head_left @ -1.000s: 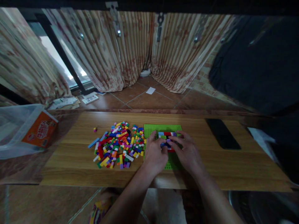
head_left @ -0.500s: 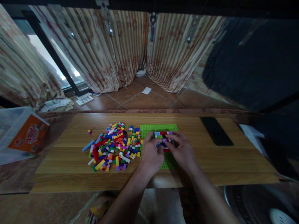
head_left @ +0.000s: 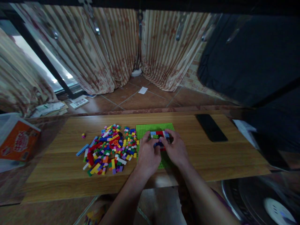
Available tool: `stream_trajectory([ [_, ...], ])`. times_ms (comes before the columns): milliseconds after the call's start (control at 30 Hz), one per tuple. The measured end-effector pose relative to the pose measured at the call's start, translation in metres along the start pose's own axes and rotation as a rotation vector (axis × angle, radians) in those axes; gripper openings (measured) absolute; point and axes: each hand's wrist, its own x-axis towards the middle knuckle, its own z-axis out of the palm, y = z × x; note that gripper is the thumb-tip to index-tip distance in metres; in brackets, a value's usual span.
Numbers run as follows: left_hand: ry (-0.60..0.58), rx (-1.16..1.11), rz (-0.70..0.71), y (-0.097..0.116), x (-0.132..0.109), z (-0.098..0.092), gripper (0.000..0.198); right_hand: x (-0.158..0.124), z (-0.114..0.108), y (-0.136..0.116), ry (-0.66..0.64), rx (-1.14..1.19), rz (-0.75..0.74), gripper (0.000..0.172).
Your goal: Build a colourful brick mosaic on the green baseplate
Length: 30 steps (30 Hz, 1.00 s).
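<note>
One left hand point(head_left: 149, 153) and one right hand point(head_left: 176, 150) curl around the toy-brick build point(head_left: 159, 133) on the green baseplate point(head_left: 153, 127); whether their fingers point(head_left: 146, 135) grip it is hidden. Likely light, stiff plastic, best held by its sides.

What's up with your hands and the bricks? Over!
Left hand, right hand: both at brick build. Build on green baseplate. Loose bricks to the left; hands partly hide build.
</note>
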Motion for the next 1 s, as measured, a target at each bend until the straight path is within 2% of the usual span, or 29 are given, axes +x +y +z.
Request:
stream_trajectory([
  [300, 0.004, -0.04, 0.008, 0.0, -0.001, 0.0, 0.029, 0.002, 0.008, 0.001, 0.008, 0.053, 0.044, 0.051],
  [400, 0.043, -0.098, 0.012, -0.005, 0.002, -0.007, 0.029, 0.004, 0.009, 0.004, 0.001, 0.079, 0.035, 0.051],
  [467, 0.096, -0.131, 0.009, -0.013, 0.006, -0.018, 0.028, 0.006, 0.009, 0.007, -0.001, 0.094, 0.024, 0.051],
  [567, 0.195, -0.158, -0.021, -0.03, 0.014, -0.044, 0.025, 0.007, 0.01, 0.011, -0.012, 0.109, 0.021, 0.05],
  [633, 0.227, -0.152, -0.077, -0.042, 0.018, -0.065, 0.026, 0.007, 0.009, 0.013, -0.033, 0.113, 0.028, 0.051],
  [733, 0.269, -0.013, -0.206, -0.056, 0.02, -0.095, 0.031, 0.006, 0.008, 0.013, -0.045, 0.094, 0.033, 0.055],
  [867, 0.263, 0.175, -0.287, -0.069, 0.016, -0.12, 0.032, 0.005, 0.004, 0.012, -0.033, 0.102, 0.066, 0.061],
  [1000, 0.231, 0.199, -0.338, -0.083, 0.013, -0.132, 0.034, 0.008, 0.0, 0.011, -0.045, 0.158, 0.149, 0.061],
])
